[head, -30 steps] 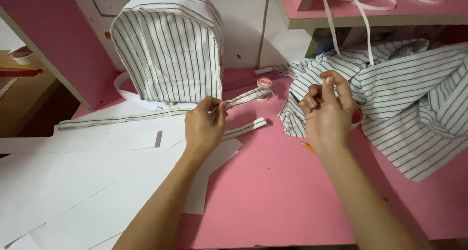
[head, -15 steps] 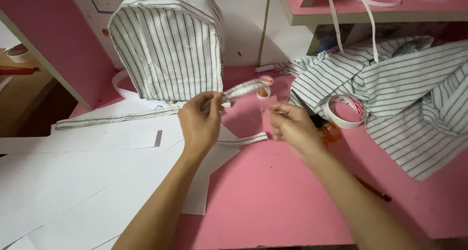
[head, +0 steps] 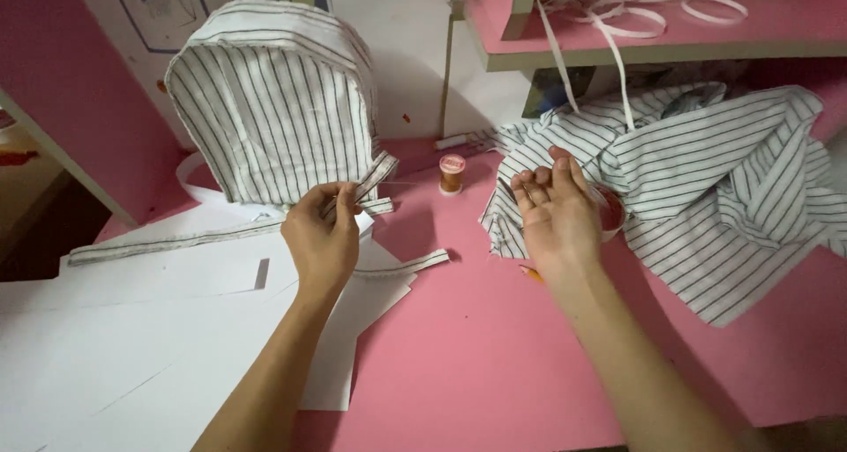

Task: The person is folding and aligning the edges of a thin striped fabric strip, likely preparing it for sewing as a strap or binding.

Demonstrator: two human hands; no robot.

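Observation:
A small black-and-white striped fabric backpack (head: 273, 117) stands upright at the back of the pink table (head: 494, 355). My left hand (head: 322, 236) pinches a narrow striped strap (head: 371, 174) that runs up to the backpack's lower right corner. My right hand (head: 556, 214) hovers over the edge of a heap of striped cloth (head: 723, 187), back towards me, fingers close together and slightly curled; whether they pinch anything is hidden. An orange thread spool (head: 452, 174) stands upright between the two hands.
White paper sheets (head: 132, 328) cover the table's left side, with a long striped strip (head: 176, 240) and a short one (head: 410, 264) lying on them. A tape roll (head: 611, 214) peeks out beside my right hand. A pink shelf (head: 635, 37) holds white ribbon (head: 653, 7).
My right hand had reached left to the strap near the spool, then pulled back right over the striped cloth. My left hand keeps its pinch on the strap.

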